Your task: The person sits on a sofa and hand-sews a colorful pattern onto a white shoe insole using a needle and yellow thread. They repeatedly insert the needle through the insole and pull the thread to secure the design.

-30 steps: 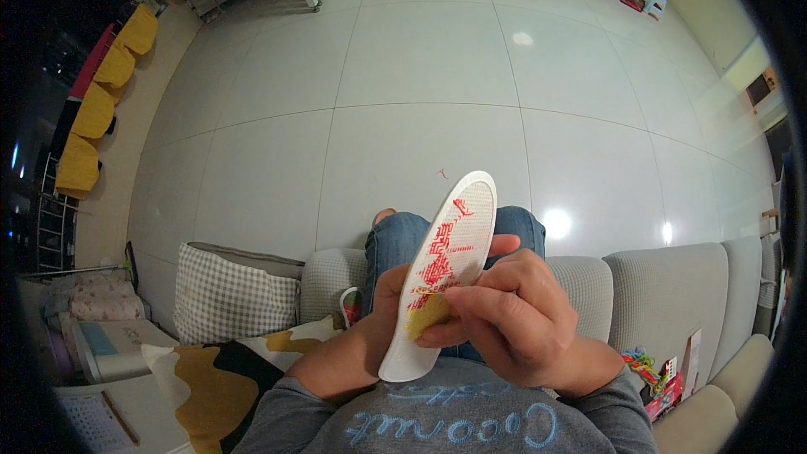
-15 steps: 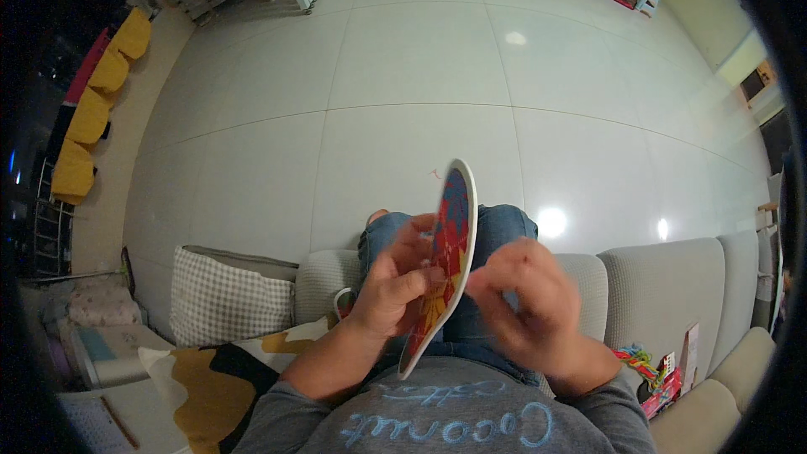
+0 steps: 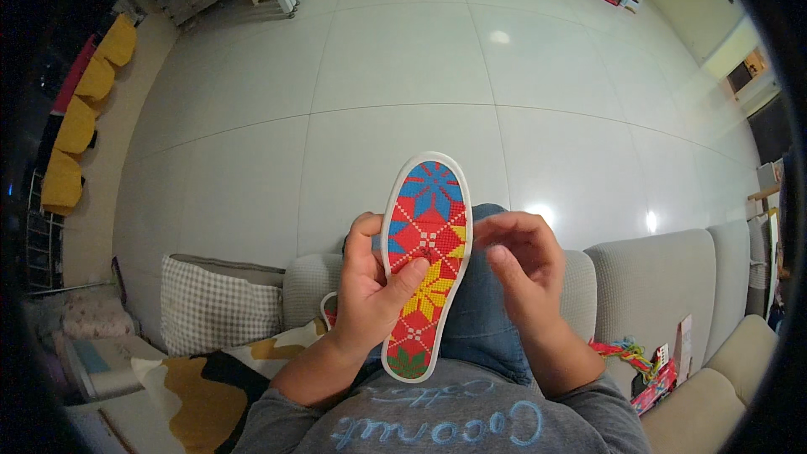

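An embroidered insole point(image 3: 430, 219) stands lengthwise before me, its patterned face toward me. It has a white rim and red, blue, yellow and green cross-stitch flowers. My left hand point(image 3: 370, 286) grips its left edge, thumb pressed on the stitched face and fingers behind. Beside the right edge is my right hand point(image 3: 530, 265), its fingers curved and the thumb apart from them. Its fingertips come close to the rim; whether they touch it I cannot tell. No needle or thread can be made out. Part of a second white-rimmed piece point(image 3: 328, 309) shows behind my left forearm.
I sit on a grey sofa point(image 3: 656, 303). To the left lie a checked cushion point(image 3: 220, 298) and a brown, black and white one point(image 3: 202, 391). Colourful thread skeins point(image 3: 622, 353) and a pink packet point(image 3: 654, 391) are on the right seat. Pale floor tiles point(image 3: 403, 59) stretch ahead.
The insole has turned from nearly edge-on to face me. My right hand has gone from closed and blurred by the right edge to spread a little, thumb apart.
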The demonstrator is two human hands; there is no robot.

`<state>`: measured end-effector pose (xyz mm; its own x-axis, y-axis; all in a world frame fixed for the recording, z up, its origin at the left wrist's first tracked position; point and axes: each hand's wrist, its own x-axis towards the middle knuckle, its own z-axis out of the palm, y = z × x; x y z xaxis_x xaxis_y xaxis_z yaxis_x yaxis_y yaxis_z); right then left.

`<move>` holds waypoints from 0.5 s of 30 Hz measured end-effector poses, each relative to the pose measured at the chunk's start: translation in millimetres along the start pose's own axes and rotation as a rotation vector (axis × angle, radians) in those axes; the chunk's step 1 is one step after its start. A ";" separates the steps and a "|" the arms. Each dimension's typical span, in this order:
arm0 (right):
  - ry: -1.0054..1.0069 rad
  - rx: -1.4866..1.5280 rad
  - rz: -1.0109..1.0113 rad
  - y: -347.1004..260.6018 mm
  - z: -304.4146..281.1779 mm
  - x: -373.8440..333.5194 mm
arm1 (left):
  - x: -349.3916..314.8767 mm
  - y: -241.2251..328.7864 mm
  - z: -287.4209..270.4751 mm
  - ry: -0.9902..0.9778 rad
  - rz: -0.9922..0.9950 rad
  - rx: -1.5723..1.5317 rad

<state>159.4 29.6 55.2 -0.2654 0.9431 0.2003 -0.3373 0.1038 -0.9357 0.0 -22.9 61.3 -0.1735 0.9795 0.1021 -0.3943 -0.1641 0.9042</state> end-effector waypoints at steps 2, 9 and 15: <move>-0.027 -0.561 -0.433 -3.7 -9.9 6.1 | -0.1 0.7 0.2 0.007 -0.013 -0.017; -0.180 -1.086 -0.739 -9.0 -0.8 13.8 | -1.0 -6.6 -0.3 0.009 0.041 0.237; -0.052 -0.459 -0.768 -0.3 7.8 8.5 | 2.9 -23.3 -18.6 0.197 0.014 0.579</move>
<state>150.2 35.2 59.5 -0.1594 0.5473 0.8216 -0.0477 0.8270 -0.5601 -8.1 -18.4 32.8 -0.3603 0.9288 0.0870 0.1543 -0.0326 0.9875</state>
